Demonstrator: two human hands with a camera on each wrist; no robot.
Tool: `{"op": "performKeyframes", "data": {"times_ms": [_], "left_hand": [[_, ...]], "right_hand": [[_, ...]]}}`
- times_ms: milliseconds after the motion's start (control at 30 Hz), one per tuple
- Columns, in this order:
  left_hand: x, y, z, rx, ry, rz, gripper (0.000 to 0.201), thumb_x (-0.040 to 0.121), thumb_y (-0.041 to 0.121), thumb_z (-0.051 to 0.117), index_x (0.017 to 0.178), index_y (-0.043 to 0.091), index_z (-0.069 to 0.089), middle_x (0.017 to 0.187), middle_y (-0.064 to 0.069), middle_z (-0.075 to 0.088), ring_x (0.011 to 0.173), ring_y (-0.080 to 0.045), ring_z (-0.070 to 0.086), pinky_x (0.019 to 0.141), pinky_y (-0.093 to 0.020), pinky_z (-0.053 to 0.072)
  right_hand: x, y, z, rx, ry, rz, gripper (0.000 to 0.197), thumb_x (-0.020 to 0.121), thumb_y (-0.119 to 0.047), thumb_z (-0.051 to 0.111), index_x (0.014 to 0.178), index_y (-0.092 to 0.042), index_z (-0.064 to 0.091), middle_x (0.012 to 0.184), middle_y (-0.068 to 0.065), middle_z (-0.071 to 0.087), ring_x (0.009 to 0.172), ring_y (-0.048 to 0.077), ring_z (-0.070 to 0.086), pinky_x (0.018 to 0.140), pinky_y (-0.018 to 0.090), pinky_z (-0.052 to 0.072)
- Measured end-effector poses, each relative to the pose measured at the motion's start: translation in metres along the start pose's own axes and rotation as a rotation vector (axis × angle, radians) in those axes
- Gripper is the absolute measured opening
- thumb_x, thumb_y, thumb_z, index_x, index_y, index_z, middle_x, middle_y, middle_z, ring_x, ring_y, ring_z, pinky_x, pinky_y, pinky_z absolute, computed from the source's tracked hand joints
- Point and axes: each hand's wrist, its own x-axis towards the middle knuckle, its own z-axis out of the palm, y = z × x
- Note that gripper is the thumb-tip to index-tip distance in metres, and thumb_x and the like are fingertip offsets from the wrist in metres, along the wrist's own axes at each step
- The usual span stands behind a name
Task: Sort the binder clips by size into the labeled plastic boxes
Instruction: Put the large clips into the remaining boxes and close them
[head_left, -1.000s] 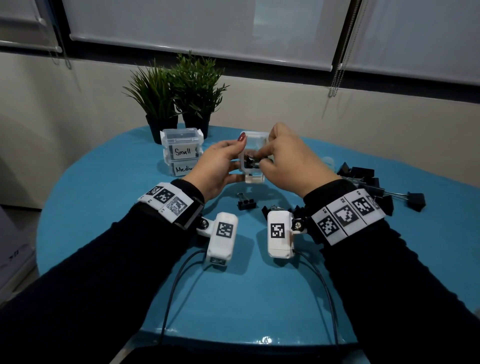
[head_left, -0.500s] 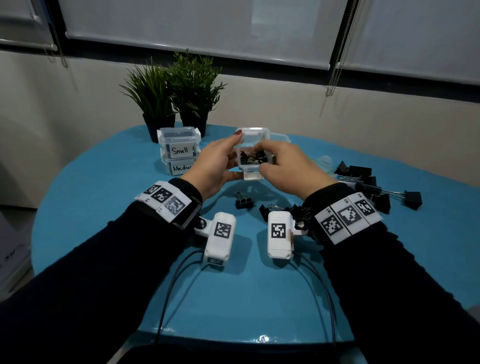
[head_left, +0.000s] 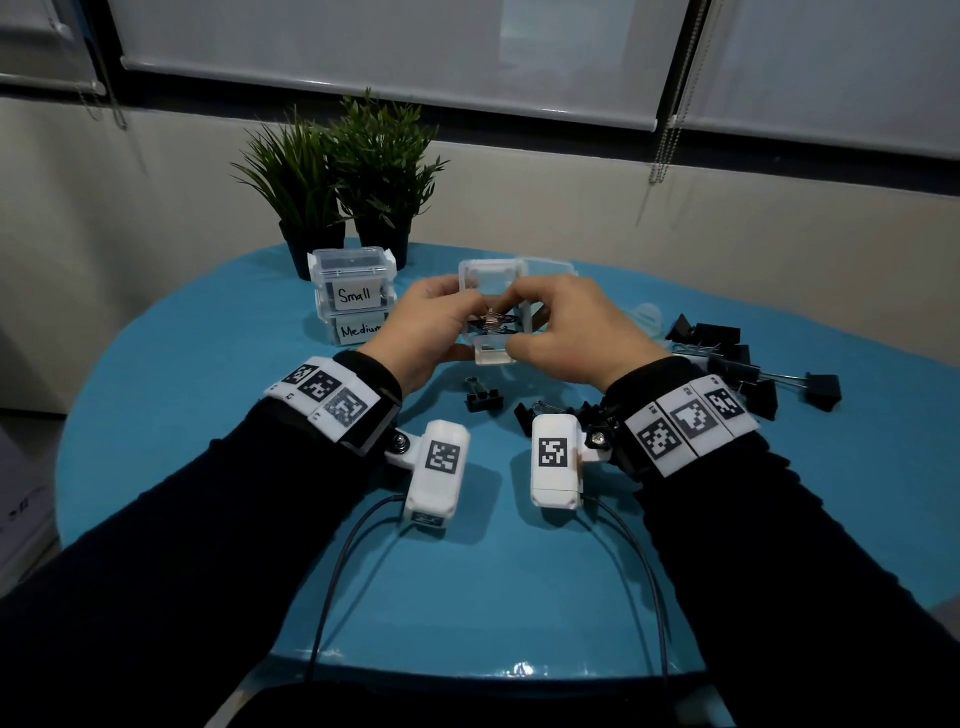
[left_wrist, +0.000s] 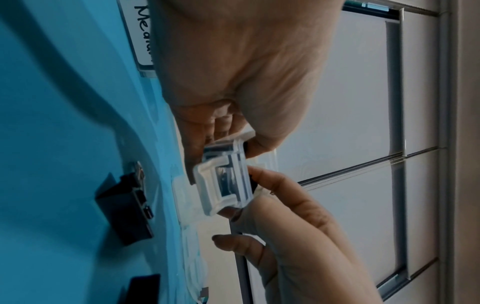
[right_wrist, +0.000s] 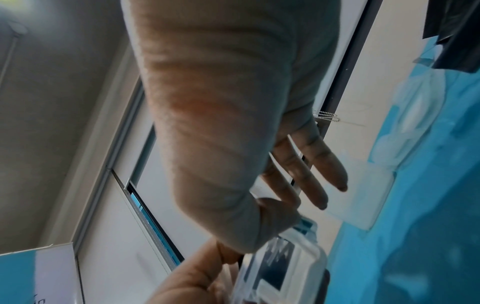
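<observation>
A small clear plastic box (head_left: 491, 332) is held up above the blue desk (head_left: 208, 415), between both hands, its lid (head_left: 540, 270) swung open at the back. Inside it lies a tangle of binder clips (head_left: 493, 325), black bodies with silvery wire handles. The left hand (head_left: 426, 332) grips the box by its left wall, fingers curled round it. The right hand (head_left: 571, 332) grips the right side, thumb below at the front corner and index finger curled over the rim; in the right wrist view its other fingers (right_wrist: 311, 164) stretch out straight.

On the desk to the left stand two closed boxes stacked, the upper labeled "Small" (head_left: 356, 295), the lower "Medium" (head_left: 358, 330); their contents are hard to make out. A single black clip (head_left: 483, 397) lies just below the held box. To the right, a loose heap of larger black clips (head_left: 737, 358) lies on the desk. Two potted plants (head_left: 353, 176) stand behind the stack.
</observation>
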Motion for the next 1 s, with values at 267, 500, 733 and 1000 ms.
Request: {"op": "performKeyframes", "data": {"times_ms": [267, 500, 733, 1000], "left_hand": [[0.005, -0.005, -0.002, 0.119, 0.067, 0.056, 0.025, 0.094, 0.005, 0.058, 0.115, 0.013, 0.071, 0.095, -0.006, 0.075, 0.081, -0.018, 0.072, 0.063, -0.037, 0.061], [0.013, -0.007, -0.012, 0.164, 0.178, 0.023, 0.022, 0.093, 0.007, 0.062, 0.113, 0.011, 0.070, 0.105, -0.016, 0.074, 0.092, -0.031, 0.073, 0.070, -0.049, 0.063], [0.015, -0.010, -0.015, 0.205, 0.181, 0.043, 0.024, 0.088, 0.014, 0.068, 0.111, 0.015, 0.073, 0.100, -0.007, 0.075, 0.095, -0.026, 0.072, 0.078, -0.044, 0.062], [0.014, -0.010, -0.013, 0.192, 0.171, 0.049, 0.033, 0.081, 0.020, 0.073, 0.114, 0.018, 0.072, 0.105, -0.007, 0.076, 0.098, -0.028, 0.073, 0.084, -0.054, 0.060]], "right_hand": [[-0.001, 0.003, 0.002, -0.020, -0.032, -0.011, 0.044, 0.078, -0.026, 0.072, 0.120, -0.037, 0.067, 0.114, -0.013, 0.065, 0.086, 0.012, 0.065, 0.075, 0.026, 0.051], [0.002, 0.021, 0.000, 0.268, 0.057, 0.155, 0.063, 0.067, -0.018, 0.088, 0.112, -0.022, 0.044, 0.100, 0.010, 0.066, 0.071, 0.022, 0.062, 0.070, 0.046, 0.057], [-0.008, 0.016, -0.005, 0.073, -0.470, 0.241, 0.052, 0.048, -0.042, 0.097, 0.083, -0.012, 0.073, 0.074, 0.002, 0.075, 0.065, 0.017, 0.065, 0.071, 0.037, 0.055], [-0.011, 0.014, -0.004, 0.101, -0.564, 0.231, 0.037, 0.055, -0.030, 0.097, 0.082, -0.016, 0.077, 0.076, 0.001, 0.076, 0.066, 0.017, 0.066, 0.070, 0.038, 0.056]]}}
